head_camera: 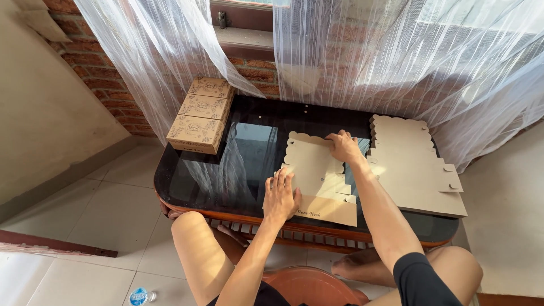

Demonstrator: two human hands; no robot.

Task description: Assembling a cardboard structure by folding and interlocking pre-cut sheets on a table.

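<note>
A flat, unfolded brown cardboard box blank [314, 170] with scalloped edges lies on the dark glass table [249, 153]. My left hand [281, 196] rests flat on its near left edge, fingers spread. Over at the far upper edge of the blank, my right hand [344, 146] presses down with bent fingers. Neither hand lifts the cardboard.
A stack of flat cardboard blanks [413, 170] lies on the table's right side. Three folded patterned boxes [201, 113] sit in a row at the far left corner. White sheer curtains [351, 56] hang behind against a brick wall. A plastic bottle [139, 296] lies on the tiled floor.
</note>
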